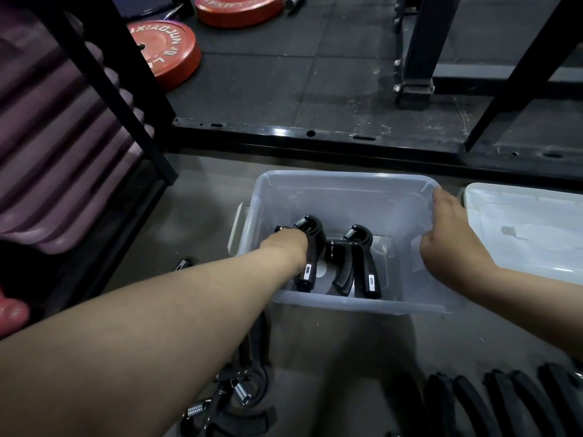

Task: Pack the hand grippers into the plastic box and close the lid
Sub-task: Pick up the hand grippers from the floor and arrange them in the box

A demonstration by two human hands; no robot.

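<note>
Clasping a likely stiff, light black sprung hand gripper (317,238) by its handles, left hand (285,244) centre-frame, right hand (454,244) fingers hooking the clear plastic box (344,175) rim.

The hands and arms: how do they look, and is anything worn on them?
The left hand and the right hand are bare: no gloves, rings or watch visible. Both forearms are uncovered up to the frame edge, no sleeves.

Two arms in shot, and both are bare. The left forearm (142,342) fills the lower left, broad and smooth, uncovered right back to the frame edge. The right forearm (536,294) is uncovered as well. Left hand (285,247) bare, right hand (454,244) bare, knuckles rounded, fingertips mostly hidden.
</note>
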